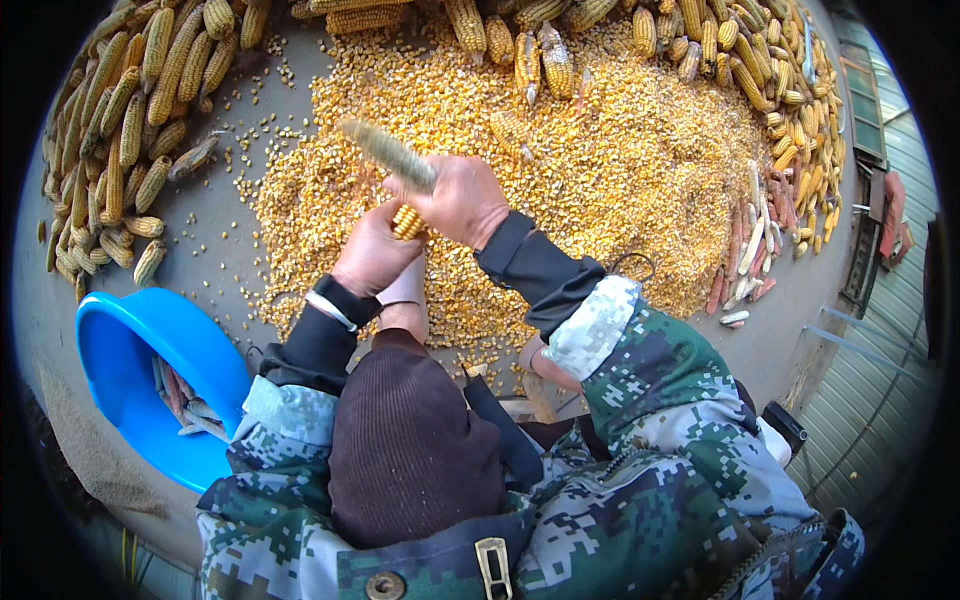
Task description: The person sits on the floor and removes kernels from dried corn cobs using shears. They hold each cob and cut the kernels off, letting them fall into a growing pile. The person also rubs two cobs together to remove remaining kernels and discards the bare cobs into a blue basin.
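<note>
My left hand (pixel 376 251) is closed around a yellow corn cob (pixel 408 223), most of which the fingers hide; its exposed rows of kernels face up. Just above and to the right, my right hand (pixel 463 199) grips a pale, blurred cob (pixel 390 154) that points to the upper left. It looks largely bare of kernels. The two hands are close together, over a broad heap of loose corn kernels (pixel 600 195). A partly shelled cob (pixel 511 133) lies on the heap beyond my right hand.
Unshelled cobs (pixel 112 150) are piled at the left, with more cobs (pixel 750 60) along the top and right. A blue plastic basin (pixel 165 322) holding bare cobs (pixel 187 405) stands tilted at the lower left. Bare cobs (pixel 752 246) lie right of the kernels.
</note>
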{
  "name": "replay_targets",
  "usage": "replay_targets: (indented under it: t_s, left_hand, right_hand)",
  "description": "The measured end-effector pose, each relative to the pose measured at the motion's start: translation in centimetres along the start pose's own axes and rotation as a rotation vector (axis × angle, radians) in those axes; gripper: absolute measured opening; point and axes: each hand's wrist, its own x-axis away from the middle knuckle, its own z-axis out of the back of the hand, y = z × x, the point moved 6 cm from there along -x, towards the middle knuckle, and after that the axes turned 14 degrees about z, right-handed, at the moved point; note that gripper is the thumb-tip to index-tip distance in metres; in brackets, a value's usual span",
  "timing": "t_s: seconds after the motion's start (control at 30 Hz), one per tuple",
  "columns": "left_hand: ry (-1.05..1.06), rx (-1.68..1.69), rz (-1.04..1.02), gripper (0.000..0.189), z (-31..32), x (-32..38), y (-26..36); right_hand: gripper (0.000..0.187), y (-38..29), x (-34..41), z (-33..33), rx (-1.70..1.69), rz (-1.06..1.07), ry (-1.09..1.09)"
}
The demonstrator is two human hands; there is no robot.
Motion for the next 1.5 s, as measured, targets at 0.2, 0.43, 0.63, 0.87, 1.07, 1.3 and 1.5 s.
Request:
replay_targets:
  t_s: [0.2, 0.43, 0.63, 0.87, 1.07, 1.3, 1.5]
  left_hand:
    - [0.381, -0.363, -0.253, 0.043, 1.1, 0.9, 2.0]
    - [0.085, -0.243, -0.066, 0.033, 1.5, -1.5, 0.8]
    - [0.265, -0.246, -0.007, 0.035, 1.0, -0.4, 0.5]
    - [0.045, 0.21, -0.086, 0.044, 1.8, -0.9, 0.0]
    - [-0.023, 0.488, 0.255, 0.055, 1.1, -1.7, -1.9]
    - [-0.162, 0.829, 0.461, 0.049, 0.5, -1.4, -2.1]
    - [0.315, 0.011, -0.155, 0.03, 2.1, -0.1, 0.5]
  right_hand:
    - [0.038, 3.4, -1.4, -0.2, -0.4, -0.426, 0.151]
    - [0.032, -0.6, -1.1, -0.6, -0.374, 0.17, 0.008]
    - [0.044, 2.0, -1.2, -1.9, -0.004, -0.238, 0.1]
    - [0.035, 4.7, 0.5, -1.5, -0.825, -0.5, 0.122]
    - [0.021, 3.7, 1.5, -1.9, -0.839, -0.429, 0.292]
    - [0.026, 4.0, 1.5, -2.2, -0.73, -0.537, 0.288]
    - [0.027, 3.7, 1.6, -2.5, -0.694, -0.577, 0.314]
